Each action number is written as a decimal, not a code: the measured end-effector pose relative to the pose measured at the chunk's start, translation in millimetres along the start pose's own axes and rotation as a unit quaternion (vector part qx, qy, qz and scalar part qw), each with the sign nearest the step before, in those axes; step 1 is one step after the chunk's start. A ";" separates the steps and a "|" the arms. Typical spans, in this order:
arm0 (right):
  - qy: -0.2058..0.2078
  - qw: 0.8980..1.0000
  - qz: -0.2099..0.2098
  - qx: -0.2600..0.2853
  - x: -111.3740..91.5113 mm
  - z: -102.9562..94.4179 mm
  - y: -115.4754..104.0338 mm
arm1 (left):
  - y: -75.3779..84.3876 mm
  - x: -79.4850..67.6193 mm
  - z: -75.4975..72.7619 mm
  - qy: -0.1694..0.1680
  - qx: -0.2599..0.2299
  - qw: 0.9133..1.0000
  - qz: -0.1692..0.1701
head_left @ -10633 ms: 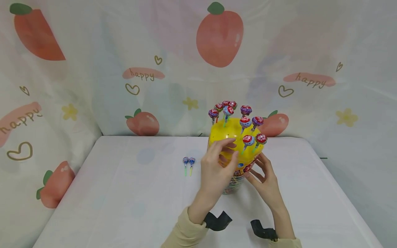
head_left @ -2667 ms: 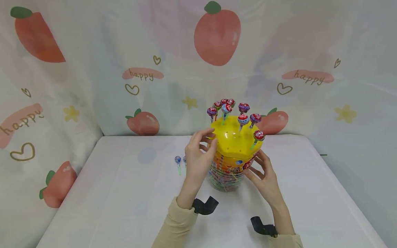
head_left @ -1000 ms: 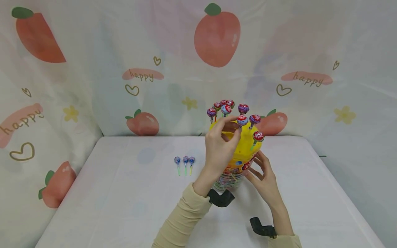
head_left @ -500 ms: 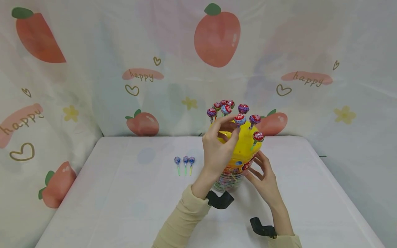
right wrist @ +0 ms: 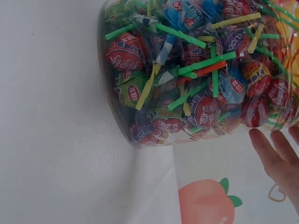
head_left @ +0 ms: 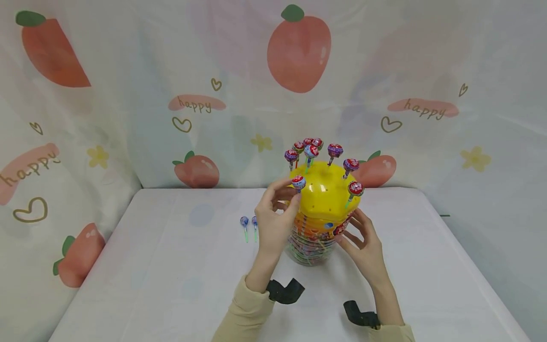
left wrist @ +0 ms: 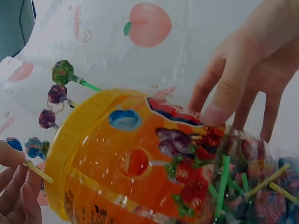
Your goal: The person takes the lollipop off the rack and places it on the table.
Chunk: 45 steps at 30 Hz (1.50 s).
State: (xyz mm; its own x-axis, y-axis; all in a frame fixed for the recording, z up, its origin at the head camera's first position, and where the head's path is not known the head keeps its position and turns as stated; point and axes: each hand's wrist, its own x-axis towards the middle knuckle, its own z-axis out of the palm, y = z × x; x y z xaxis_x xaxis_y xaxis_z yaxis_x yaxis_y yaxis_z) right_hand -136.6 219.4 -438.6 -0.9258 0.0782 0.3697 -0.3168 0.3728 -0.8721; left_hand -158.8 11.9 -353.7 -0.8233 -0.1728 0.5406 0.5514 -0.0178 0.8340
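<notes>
My left hand (head_left: 273,225) pinches a blue-and-red wrapped lollipop (head_left: 298,182) between thumb and fingers, beside the left edge of a yellow lid (head_left: 322,190). In the left wrist view, that lollipop's yellow stick (left wrist: 39,172) points toward the lid's side. The lid tops a clear candy jar (head_left: 311,254) with an orange label, full of wrapped lollipops. Several lollipops (head_left: 335,150) stand upright in the lid, mostly along its back and right. At the jar's right side my right hand (head_left: 366,251) holds it, thumb in front and fingers farther round.
Lollipops (head_left: 244,222) lie on the white table (head_left: 171,266) left of the jar, partly hidden by my left hand. A fruit-printed cloth (head_left: 239,57) hangs behind the table and along its sides. Black wrist mounts (head_left: 285,291) sit at both wrists.
Earlier, a third lollipop joined those on the table. Over the last second, my left hand has drawn another lollipop out of the lid and moved it left and down. The right hand stays put.
</notes>
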 end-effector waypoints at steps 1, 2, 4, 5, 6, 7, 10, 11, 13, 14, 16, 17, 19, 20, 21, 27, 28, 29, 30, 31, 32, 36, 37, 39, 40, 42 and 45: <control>0.002 1.000 -0.002 -0.002 -0.1 0.1 0.4 | -2.9 -1.3 -3.1 0.004 0.002 1.000 -0.005; 0.004 1.000 -0.001 -0.002 -0.2 0.3 0.7 | -6.5 -2.6 -6.4 0.007 0.005 1.000 -0.009; 0.007 1.000 -0.001 0.001 0.0 0.6 0.8 | -14.9 -5.3 -12.7 0.017 0.015 1.000 -0.020; 0.008 1.000 -0.001 0.001 0.1 0.7 0.7 | -19.0 -6.6 -16.0 0.022 0.019 0.999 -0.027; 0.008 1.000 -0.001 0.002 0.2 0.7 0.6 | -23.6 -7.7 -19.2 0.027 0.024 0.999 -0.035; 0.008 1.000 -0.001 0.002 0.3 0.6 0.6 | -28.0 -8.8 -22.3 0.033 0.027 0.998 -0.043; 0.009 1.000 0.003 0.004 0.4 0.0 0.4 | -43.0 -11.9 -31.1 0.052 0.032 0.995 -0.077; 0.009 1.000 0.004 0.004 0.4 -0.3 0.4 | -47.8 -12.9 -33.9 0.059 0.031 0.994 -0.089; 0.008 1.000 0.005 0.002 0.2 -0.8 0.9 | -58.1 -15.1 -39.4 0.075 0.034 0.990 -0.111; 0.007 1.000 0.006 0.002 0.1 -1.0 1.3 | -63.1 -16.0 -41.9 0.082 0.036 0.989 -0.121; 0.006 1.000 0.007 0.001 -0.1 -1.1 1.9 | -71.5 -16.9 -46.5 0.094 0.042 0.986 -0.132; 0.006 1.000 0.007 0.002 -0.2 -1.2 1.9 | -75.2 -16.9 -48.8 0.099 0.045 0.985 -0.135; 0.006 1.000 0.008 0.002 -0.1 -1.2 2.1 | -79.2 -16.6 -53.1 0.105 0.051 0.983 -0.142; 0.006 1.000 0.008 0.003 -0.1 -1.2 2.0 | -78.3 -16.1 -55.0 0.106 0.054 0.982 -0.144; 0.006 1.000 0.009 0.003 -0.1 -1.2 1.7 | -77.2 -15.7 -57.0 0.109 0.056 0.982 -0.144; 0.005 1.000 0.011 0.001 -0.6 -0.2 0.1 | -88.7 -15.1 -71.3 0.128 0.073 0.978 -0.149; 0.005 1.000 0.010 0.001 -0.6 0.0 -0.2 | -96.6 -15.2 -74.1 0.132 0.080 0.976 -0.152; 0.005 1.000 0.009 0.000 -0.6 0.2 -0.7 | -103.5 -15.5 -76.8 0.137 0.088 0.974 -0.158; 0.005 1.000 0.007 0.000 -0.6 0.4 -1.4 | -110.5 -15.8 -79.4 0.142 0.095 0.972 -0.164; 0.006 1.000 0.006 0.001 -0.6 0.6 -2.1 | -117.2 -16.3 -82.2 0.146 0.105 0.969 -0.169; 0.005 1.000 0.004 0.001 -0.5 0.8 -2.8 | -123.9 -16.4 -85.1 0.152 0.113 0.966 -0.175; 0.004 1.000 -0.001 0.004 -0.6 1.1 -5.4 | -136.7 -15.7 -94.8 0.164 0.132 0.956 -0.206; 0.003 1.000 -0.002 0.004 -0.6 1.2 -5.5 | -139.3 -15.5 -97.0 0.164 0.138 0.954 -0.211; 0.002 1.000 -0.001 0.003 -0.4 1.5 -5.1 | -143.6 -15.0 -100.9 0.165 0.154 0.948 -0.223; 0.002 1.000 0.001 0.003 -0.2 1.6 -4.7 | -145.4 -15.0 -102.8 0.164 0.165 0.946 -0.226; 0.003 1.000 0.004 0.002 -0.1 1.7 -3.6 | -149.3 -15.0 -105.7 0.162 0.186 0.941 -0.231; 0.005 1.000 0.009 0.000 0.0 1.4 -2.2 | -154.3 -14.9 -109.4 0.157 0.217 0.935 -0.231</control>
State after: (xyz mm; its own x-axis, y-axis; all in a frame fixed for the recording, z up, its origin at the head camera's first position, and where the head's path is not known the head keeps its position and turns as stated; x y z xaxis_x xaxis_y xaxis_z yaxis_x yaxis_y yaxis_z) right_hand -136.2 217.4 -437.1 -0.9291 0.0940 0.3576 -0.3006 0.3715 -0.8784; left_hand -217.0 -90.5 -502.5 -0.8427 -0.5271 0.1099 -0.0154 0.2277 0.9736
